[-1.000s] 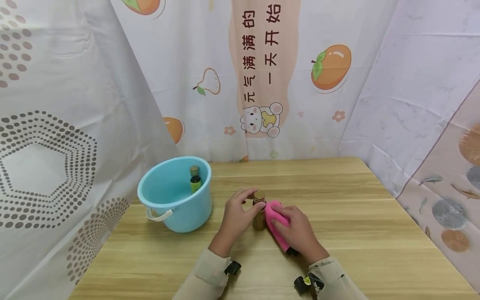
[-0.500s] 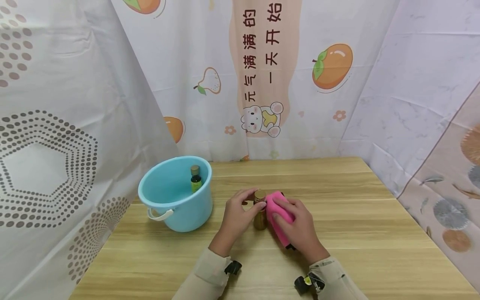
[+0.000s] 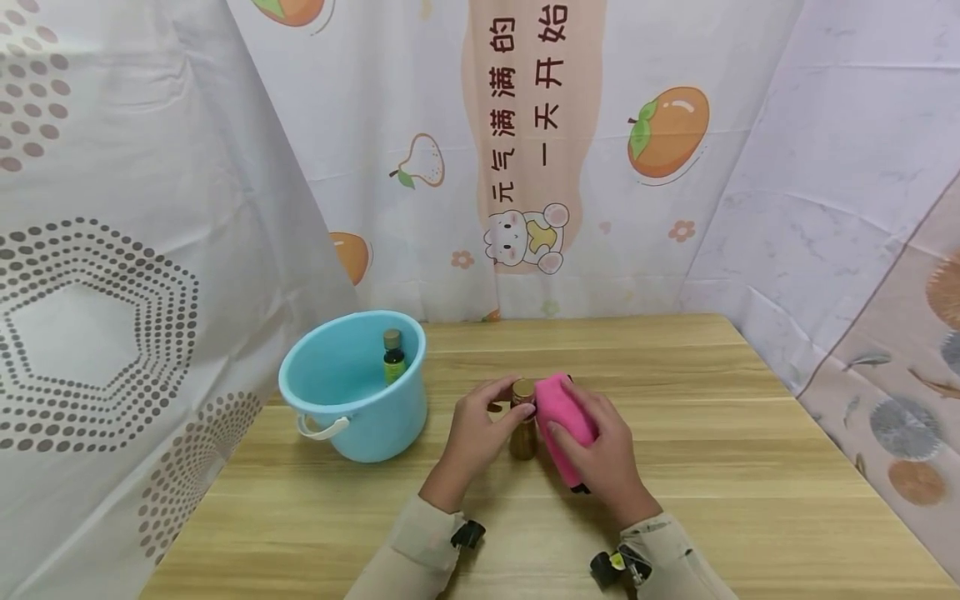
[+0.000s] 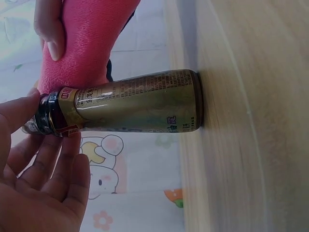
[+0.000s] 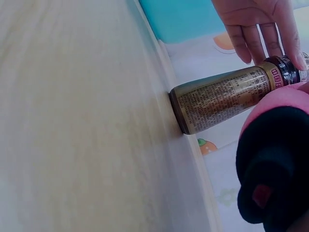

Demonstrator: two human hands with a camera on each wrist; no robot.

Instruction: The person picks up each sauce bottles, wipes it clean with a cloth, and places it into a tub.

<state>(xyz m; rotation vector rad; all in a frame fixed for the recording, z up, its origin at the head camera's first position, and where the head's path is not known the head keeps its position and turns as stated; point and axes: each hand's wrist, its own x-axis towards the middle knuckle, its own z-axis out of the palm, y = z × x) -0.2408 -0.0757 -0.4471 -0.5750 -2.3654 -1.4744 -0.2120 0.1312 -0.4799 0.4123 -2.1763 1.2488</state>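
A gold-labelled glass bottle point(image 3: 522, 437) with a round gold cap stands upright on the wooden table. My left hand point(image 3: 476, 429) holds it by the neck, thumb on the near side and fingers around the far side. The left wrist view shows the bottle point(image 4: 140, 104) with its dark neck ring. My right hand point(image 3: 603, 450) grips a pink fuzzy cloth-like pad point(image 3: 558, 412) with black edging, pressed close against the bottle's upper right side. In the right wrist view a dark rounded end point(image 5: 270, 159) of the pink pad point(image 5: 285, 101) covers much of the lower right.
A light blue bucket point(image 3: 378, 425) with a white handle stands on the table at the left. Inside it is a dark bottle point(image 3: 393, 367) with a yellow-green label. Printed curtains point(image 3: 420, 75) hang behind the table point(image 3: 712, 467) and at both sides.
The pink pad in my right hand has shifted slightly upward and turned along the bottle's side. My left hand keeps its hold on the bottle's neck.
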